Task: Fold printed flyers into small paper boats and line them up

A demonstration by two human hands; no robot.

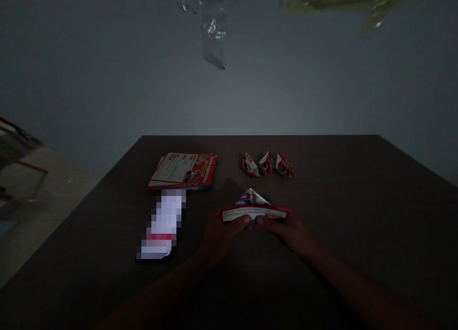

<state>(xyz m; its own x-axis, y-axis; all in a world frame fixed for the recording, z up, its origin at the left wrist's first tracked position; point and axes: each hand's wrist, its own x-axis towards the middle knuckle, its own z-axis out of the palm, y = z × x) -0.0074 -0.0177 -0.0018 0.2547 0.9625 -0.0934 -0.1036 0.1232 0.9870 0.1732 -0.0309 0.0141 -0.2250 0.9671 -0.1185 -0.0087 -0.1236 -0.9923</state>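
Note:
A folded sheet of printed paper (252, 211), with a peaked top and a long red-edged white band along its bottom, is held up over the dark table. My left hand (223, 234) grips its left part, the thumb pressed on the lower edge. At the right part my right hand (282, 230) holds it the same way, and the two thumb tips are close together at the middle. The other fingers are mostly hidden behind the paper. Beyond it stand small folded paper pieces, a left one (250, 165), a middle one (266, 163) and a right one (284, 166).
A stack of red and white printed sheets (182, 171) lies at the table's left. Nearer me is a phone (162, 227) with its lit screen blurred. The table (339, 177) meets a grey wall; plastic bags (213, 34) hang above. A framed object (21, 151) stands at far left.

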